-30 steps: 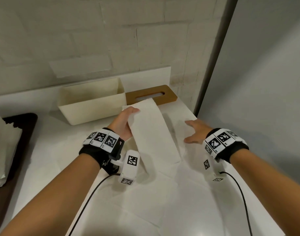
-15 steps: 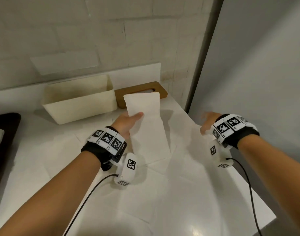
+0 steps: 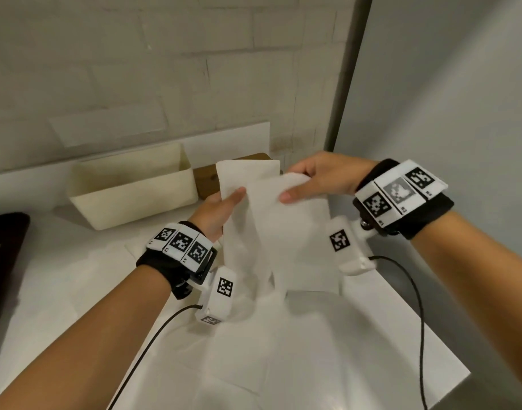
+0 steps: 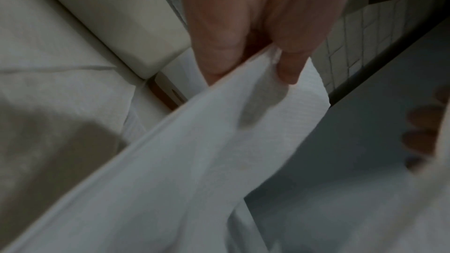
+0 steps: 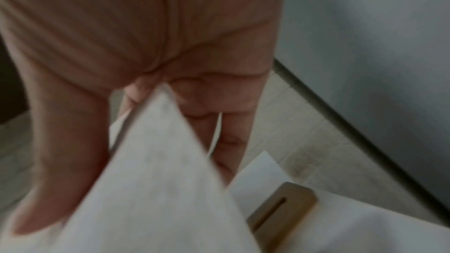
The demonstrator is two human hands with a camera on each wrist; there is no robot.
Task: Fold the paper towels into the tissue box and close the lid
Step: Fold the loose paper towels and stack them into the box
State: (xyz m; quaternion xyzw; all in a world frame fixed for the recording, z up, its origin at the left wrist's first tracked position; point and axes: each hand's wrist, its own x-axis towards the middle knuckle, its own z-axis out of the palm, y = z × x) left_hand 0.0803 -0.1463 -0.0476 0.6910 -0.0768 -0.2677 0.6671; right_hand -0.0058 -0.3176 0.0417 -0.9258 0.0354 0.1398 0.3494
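A long white paper towel strip (image 3: 271, 232) is lifted off the white counter (image 3: 61, 276) between both hands. My left hand (image 3: 221, 208) pinches its left edge, thumb on top; the left wrist view shows the thumb and a finger clamping the towel (image 4: 219, 141). My right hand (image 3: 316, 182) pinches a folded-over top portion, and the right wrist view shows the thumb and fingers on the towel (image 5: 158, 180). The open cream tissue box (image 3: 129, 187) stands at the back left. Its wooden lid (image 3: 206, 182), with a slot (image 5: 270, 211), lies beside the box, partly hidden by the towel.
More of the towel strip (image 3: 239, 359) trails flat on the counter toward me. A dark tray (image 3: 5, 255) sits at the left edge. A tiled wall (image 3: 165, 69) stands behind and a grey panel (image 3: 446, 99) to the right. The counter's right edge (image 3: 431, 335) is close.
My left hand raised the towel end off the counter. My right hand left the counter, swung in from the right and took hold of a towel section, folding it up beside the left hand.
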